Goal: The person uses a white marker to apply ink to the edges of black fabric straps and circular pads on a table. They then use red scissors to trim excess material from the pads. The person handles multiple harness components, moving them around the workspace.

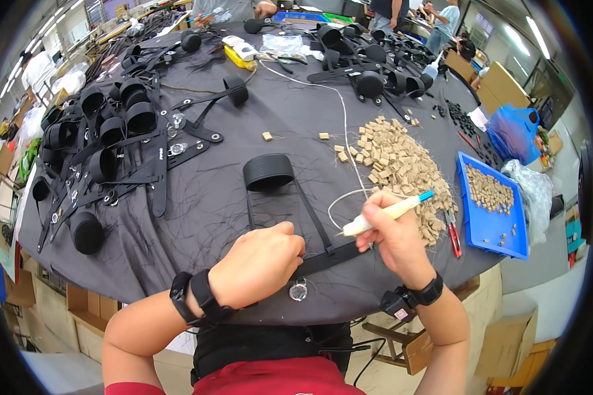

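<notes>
My right hand (395, 237) grips a cream pen-shaped tool (392, 214) with a blue end, its thin tip pointing left. My left hand (260, 260) is closed over a black strap (333, 258) near the table's front edge; its fingertips are hidden. Two narrow bands run from this strap to a black ribbed cuff (268, 172) standing farther back. Beside the left hand, a clear round knob (298, 289) lies at the strap's near side. A pale cord (344, 125) crosses the cloth and loops near the tool.
Small tan blocks (402, 158) are heaped at right, near a red-handled cutter (454, 237) and a blue tray (527, 243) of more blocks. Black strap pieces with cuffs (105, 131) crowd the left; others (369, 83) lie at the back. Loose threads litter the dark cloth (204, 263). Other people stand beyond.
</notes>
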The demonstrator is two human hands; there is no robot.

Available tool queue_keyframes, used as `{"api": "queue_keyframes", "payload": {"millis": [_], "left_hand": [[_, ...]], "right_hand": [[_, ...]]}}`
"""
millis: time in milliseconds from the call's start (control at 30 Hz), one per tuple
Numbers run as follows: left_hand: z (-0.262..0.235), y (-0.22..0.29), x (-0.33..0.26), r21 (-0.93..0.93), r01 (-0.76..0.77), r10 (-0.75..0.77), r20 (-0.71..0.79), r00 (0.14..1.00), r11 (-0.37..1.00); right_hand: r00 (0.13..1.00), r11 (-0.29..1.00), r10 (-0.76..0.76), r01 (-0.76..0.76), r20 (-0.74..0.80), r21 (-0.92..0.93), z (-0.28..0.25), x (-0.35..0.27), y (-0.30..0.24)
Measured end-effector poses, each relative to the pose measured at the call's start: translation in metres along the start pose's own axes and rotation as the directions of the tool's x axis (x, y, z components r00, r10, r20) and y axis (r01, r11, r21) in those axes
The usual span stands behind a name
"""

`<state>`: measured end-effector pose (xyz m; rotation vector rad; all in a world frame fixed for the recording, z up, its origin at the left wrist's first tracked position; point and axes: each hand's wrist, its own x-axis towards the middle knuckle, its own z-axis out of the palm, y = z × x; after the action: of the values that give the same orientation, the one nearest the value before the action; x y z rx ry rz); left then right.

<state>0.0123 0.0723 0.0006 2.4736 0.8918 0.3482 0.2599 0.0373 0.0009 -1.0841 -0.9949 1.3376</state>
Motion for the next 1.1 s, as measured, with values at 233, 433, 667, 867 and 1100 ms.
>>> {"api": "queue_keyframes", "payload": {"millis": [233, 433, 667, 867, 1100], "left_hand": [[-0.004, -0.015, 0.003, -0.036, 0.089, -0.082, 0.153, 0.985, 0.995], [-0.001, -0.019, -0.005, -0.190, 0.163, -0.155, 0.056, 0.986, 0.968], [0.004, -0.020, -0.008, -0.260, 0.159, -0.168, -0.014, 0.986, 0.953], [0.004, -0.020, -0.008, -0.270, 0.143, -0.157, -0.030, 0.987, 0.952], [-0.001, -0.020, -0.009, -0.227, 0.122, -0.118, 0.029, 0.993, 0.966]], "right_hand": [[0.986, 0.981, 0.011, 0.022, 0.168, -0.191, 0.010, -0.003, 0.022], [0.971, 0.935, -0.001, 0.085, 0.239, -0.343, 0.021, 0.003, 0.029], [0.960, 0.884, -0.057, 0.175, 0.273, -0.434, 0.027, 0.004, 0.027], [0.973, 0.893, -0.084, 0.169, 0.216, -0.418, 0.026, 0.003, 0.035], [0.966, 0.958, -0.238, 0.250, 0.098, -0.139, 0.020, 0.003, 0.031]]}}
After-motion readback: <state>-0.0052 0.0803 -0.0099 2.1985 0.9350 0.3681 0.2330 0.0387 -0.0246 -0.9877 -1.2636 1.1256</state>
